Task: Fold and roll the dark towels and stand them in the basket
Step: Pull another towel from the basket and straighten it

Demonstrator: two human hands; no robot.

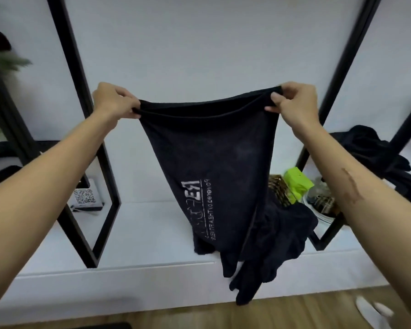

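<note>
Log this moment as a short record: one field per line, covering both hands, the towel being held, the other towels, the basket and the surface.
left hand: pinches the top left corner of the held towel
right hand: pinches the top right corner
held towel: dark, doubled over, hanging in the air, pale printed lettering seen mirrored
towel heap: dark, crumpled on the white ledge, spilling over its front edge
second heap: dark cloth, far right, beyond a black frame bar
basket: woven, mostly hidden behind the held towel; contents cannot be told
white ledge: bears the heap and basket

towel (pixel 214 148): black, white print | box (pixel 297 182): lime green | shelf (pixel 140 233): white
</note>
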